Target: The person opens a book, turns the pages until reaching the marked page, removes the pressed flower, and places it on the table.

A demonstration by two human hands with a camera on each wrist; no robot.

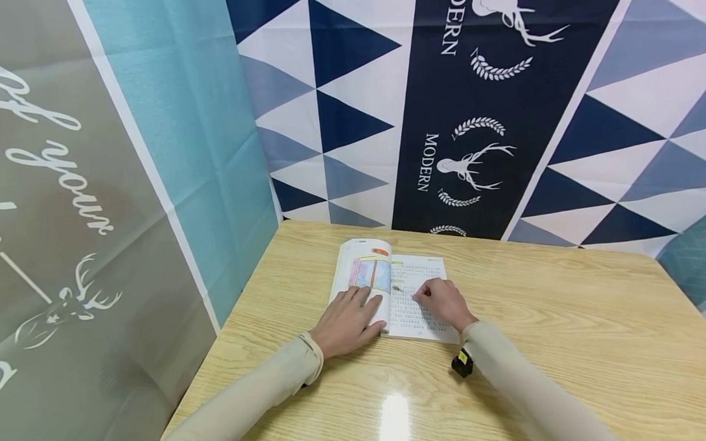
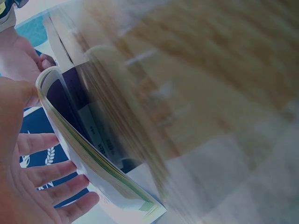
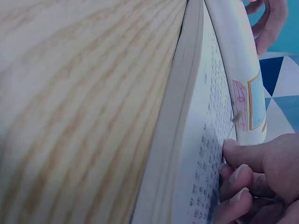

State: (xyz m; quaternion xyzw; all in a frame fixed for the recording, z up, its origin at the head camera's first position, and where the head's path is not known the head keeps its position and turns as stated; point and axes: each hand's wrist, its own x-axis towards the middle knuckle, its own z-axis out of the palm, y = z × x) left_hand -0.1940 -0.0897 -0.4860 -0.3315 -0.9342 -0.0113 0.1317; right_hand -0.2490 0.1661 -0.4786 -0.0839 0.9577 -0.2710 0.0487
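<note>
An open book [image 1: 423, 322] lies on the wooden table, its left pages curling up and its right page flat and full of printed text. My left hand [image 1: 347, 321] rests on the left page with fingers spread, below a coloured window picture [image 1: 371, 275]. Over the right page, my right hand [image 1: 443, 302] has curled fingers. Between its thumb and forefinger it pinches a thin stem with a small brownish-green tip [image 3: 237, 115], which points toward the book's middle fold. The stem's exact kind is too small to tell. In the left wrist view, the left fingers lie along the bowed pages.
The light wood table [image 1: 566, 317] extends to both sides and in front of the book. Patterned cloth [image 1: 349, 104] hangs behind it, and a grey and blue cloth [image 1: 210, 154] hangs along the left edge. A small black and yellow device [image 1: 462, 362] sits at the right wrist.
</note>
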